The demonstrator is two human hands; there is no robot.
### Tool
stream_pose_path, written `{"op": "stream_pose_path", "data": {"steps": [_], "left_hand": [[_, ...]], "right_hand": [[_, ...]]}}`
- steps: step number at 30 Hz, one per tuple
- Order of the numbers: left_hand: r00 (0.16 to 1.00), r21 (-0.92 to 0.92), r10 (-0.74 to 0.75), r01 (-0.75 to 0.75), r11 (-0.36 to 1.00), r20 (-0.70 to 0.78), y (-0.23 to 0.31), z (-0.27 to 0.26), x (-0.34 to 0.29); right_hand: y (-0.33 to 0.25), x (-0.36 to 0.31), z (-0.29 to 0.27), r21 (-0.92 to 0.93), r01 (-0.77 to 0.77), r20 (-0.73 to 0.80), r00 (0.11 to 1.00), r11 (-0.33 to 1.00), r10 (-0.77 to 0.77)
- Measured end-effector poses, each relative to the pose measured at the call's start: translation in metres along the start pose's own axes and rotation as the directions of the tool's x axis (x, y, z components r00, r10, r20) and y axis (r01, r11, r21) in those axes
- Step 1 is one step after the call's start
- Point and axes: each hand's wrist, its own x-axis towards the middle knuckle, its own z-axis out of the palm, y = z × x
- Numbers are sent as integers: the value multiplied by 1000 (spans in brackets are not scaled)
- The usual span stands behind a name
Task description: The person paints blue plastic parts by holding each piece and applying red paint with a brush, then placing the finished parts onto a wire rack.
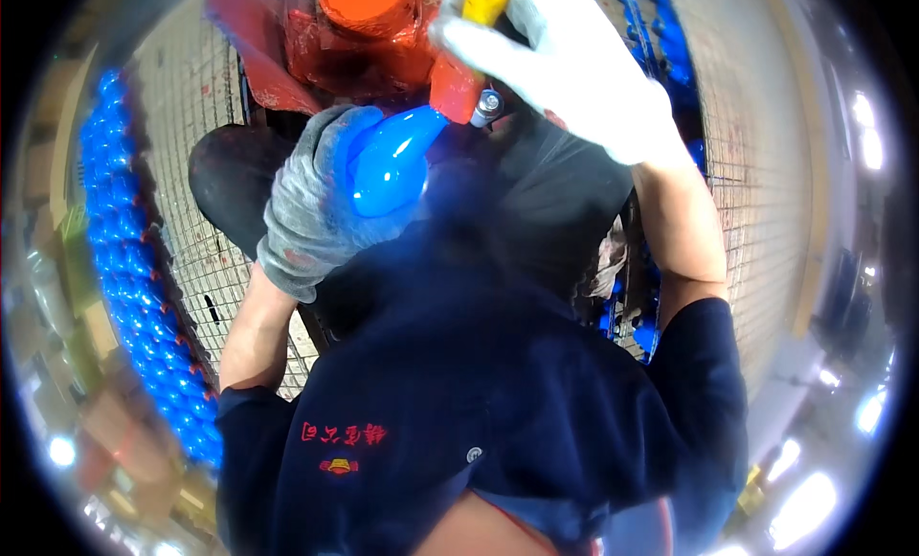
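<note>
My left hand (321, 197), in a grey knit glove, is wrapped round a glossy blue bulb-shaped piece (391, 168). Its narrow neck points up and to the right. In a white glove, my right hand (565, 63) grips what looks like a paintbrush (455, 89) with a yellow handle and a red, paint-covered head. The brush head touches the tip of the blue neck, hiding its end. Just beyond my hands stands a red-coated pot (369, 8) with bright orange-red in its round top.
A red, paint-coated plate (258, 48) slants up beside the pot. A small silver metal cylinder (487, 107) is close to the brush head. Rows of glossy blue pieces (129, 259) line the left, beside wire mesh (206, 221). More blue pieces (670, 39) lie at the far right.
</note>
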Motion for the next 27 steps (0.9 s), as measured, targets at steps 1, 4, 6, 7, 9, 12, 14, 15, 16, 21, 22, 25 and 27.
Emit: {"op": "stream_pose_path", "data": {"steps": [1,4,6,7,9,12,14,15,16,21,22,25,27], "left_hand": [[995,-128,-97,97,987,8,0,1,-2],[963,-331,-261,269,905,68,-10,6,-10],[869,-712,-438,457,533,230,-26,12,-20],[812,-803,-430,532,269,395,-20,7,-13],[808,-881,-397,473,-3,435,-12,6,-10],[800,-875,-394,313,-370,453,-13,15,-24],[787,-603,-251,184,-776,564,-24,34,-32],[788,-467,-184,144,-872,587,-26,39,-27],[870,-320,-9,172,-932,494,-19,41,-16],[945,187,321,305,-934,60,-2,65,3],[944,200,326,309,-930,60,-13,67,2],[949,333,286,229,-915,133,-44,49,8],[942,452,262,144,-880,210,-65,24,19]], "right_hand": [[7,-3,8,-53,73,-53,996,996,-76],[13,-11,18,-153,277,-177,937,949,-302],[27,-11,29,-27,366,-274,892,930,-359],[35,-13,33,71,393,-306,883,917,-355],[47,-16,34,111,483,-362,834,869,-417],[70,-9,43,257,593,-403,783,763,-473],[86,-2,59,434,638,-483,761,636,-434],[98,2,66,491,618,-502,777,614,-380],[113,6,73,528,600,-491,793,601,-360],[137,37,119,800,516,-504,855,306,-123],[144,44,120,814,531,-527,846,236,-88],[152,57,92,717,630,-653,756,299,-27],[163,65,67,654,485,-619,784,581,43]]}}
